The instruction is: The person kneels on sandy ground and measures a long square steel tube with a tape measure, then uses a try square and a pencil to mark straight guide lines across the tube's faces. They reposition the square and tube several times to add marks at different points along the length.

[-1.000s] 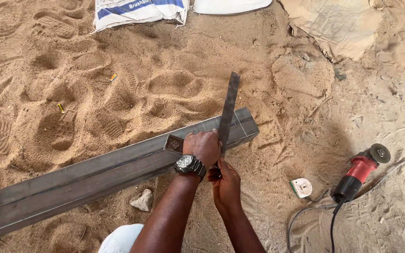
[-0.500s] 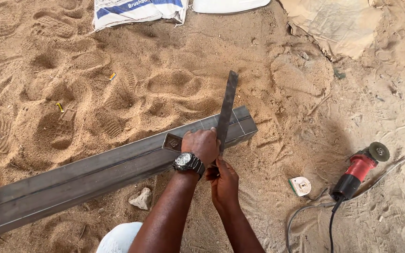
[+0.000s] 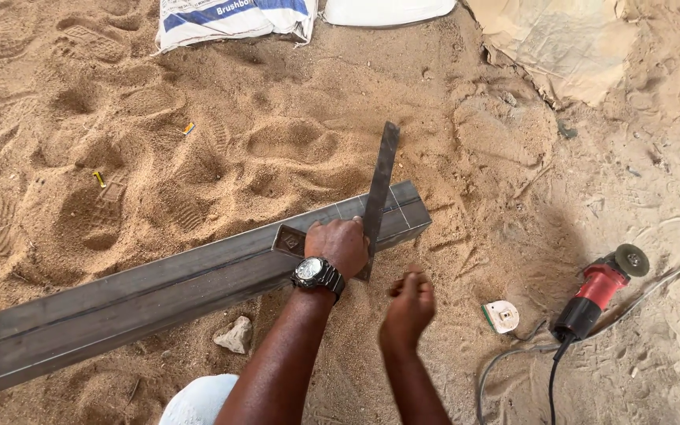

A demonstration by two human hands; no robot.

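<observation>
Right hand has left the square; left hand fingers press it.

Outdoor metalworking site, sandy footprinted ground, steel tube, angle grinder (corded), sacks

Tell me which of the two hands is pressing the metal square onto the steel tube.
The left hand, the one with the wristwatch; the right hand hovers off the tube.

My left hand presses a dark steel square flat across the long grey rectangular steel tube. The tube lies aslant on sand, the square's blade jutting beyond its far edge.
</observation>
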